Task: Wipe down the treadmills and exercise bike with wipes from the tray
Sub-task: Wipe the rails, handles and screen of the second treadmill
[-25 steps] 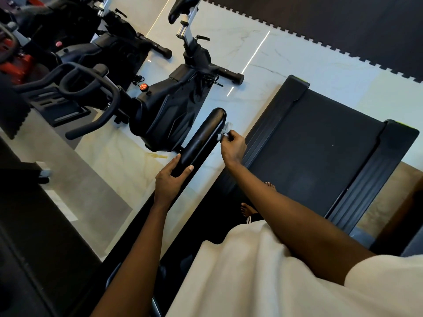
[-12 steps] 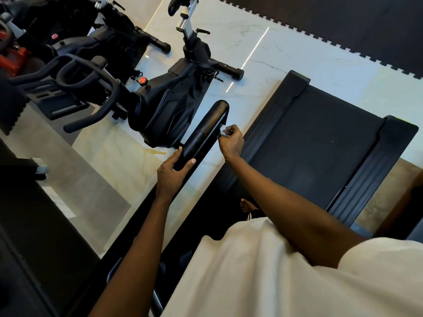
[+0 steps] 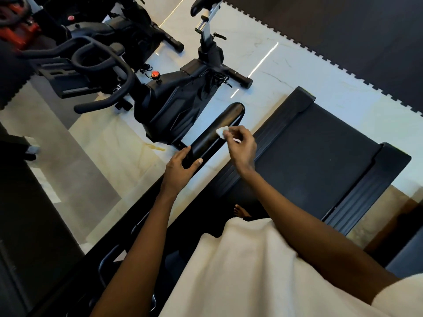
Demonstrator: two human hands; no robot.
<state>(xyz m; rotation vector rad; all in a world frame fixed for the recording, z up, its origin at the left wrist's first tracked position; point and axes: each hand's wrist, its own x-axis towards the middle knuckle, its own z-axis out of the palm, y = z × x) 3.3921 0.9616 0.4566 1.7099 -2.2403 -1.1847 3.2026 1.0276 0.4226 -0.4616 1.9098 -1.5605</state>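
I stand on a black treadmill [image 3: 313, 154] and look down along its left handrail [image 3: 219, 126], a padded black bar. My left hand [image 3: 180, 168] grips the handrail from below, thumb over its near side. My right hand [image 3: 240, 145] pinches a small white wipe [image 3: 221, 131] and holds it against the top of the handrail, just ahead of the left hand. A black exercise bike [image 3: 174, 104] with an orange knob stands on the floor to the left of the rail.
More bikes with curved handlebars [image 3: 98, 65] stand at the upper left on the pale marble floor [image 3: 270, 65]. Dark puzzle-edge mats [image 3: 343, 37] cover the floor at the top right. My bare foot [image 3: 240, 211] shows on the treadmill below my white shirt.
My right hand has moved with the wipe from the rail's right side up onto its top surface. The left hand keeps its grip on the rail.
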